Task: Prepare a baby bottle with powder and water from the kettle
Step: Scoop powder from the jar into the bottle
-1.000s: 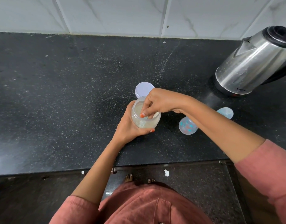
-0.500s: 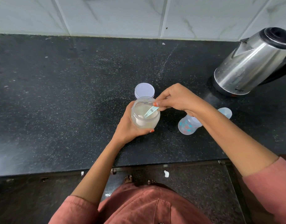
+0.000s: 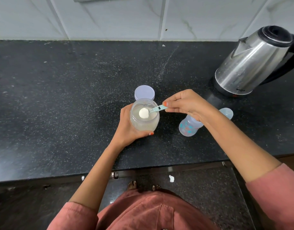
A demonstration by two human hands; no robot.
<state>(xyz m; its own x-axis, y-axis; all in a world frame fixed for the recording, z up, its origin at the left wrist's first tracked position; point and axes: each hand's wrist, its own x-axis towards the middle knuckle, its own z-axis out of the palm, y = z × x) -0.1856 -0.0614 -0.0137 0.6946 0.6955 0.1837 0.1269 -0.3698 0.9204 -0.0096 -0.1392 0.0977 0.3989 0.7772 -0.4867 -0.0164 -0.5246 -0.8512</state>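
My left hand [image 3: 126, 128] grips a clear powder jar [image 3: 143, 122] from the side, just above the black counter. Its white lid [image 3: 144, 92] lies right behind it. My right hand [image 3: 186, 103] pinches the handle of a small light-blue scoop [image 3: 157, 109], whose bowl holds a heap of white powder over the jar's mouth. The clear baby bottle [image 3: 187, 127] with coloured marks stands to the right, partly hidden under my right wrist. Its translucent cap [image 3: 227, 112] lies behind my forearm. The steel kettle [image 3: 252, 63] sits at the far right on its base.
The black speckled counter [image 3: 60, 97] stretches wide to the left, with a white tiled wall [image 3: 109, 17] behind it. Its front edge runs below my forearms, with the floor and my feet underneath.
My right hand has drawn the scoop up out of the jar, now heaped with powder at the jar's mouth. My left hand still holds the jar in place.
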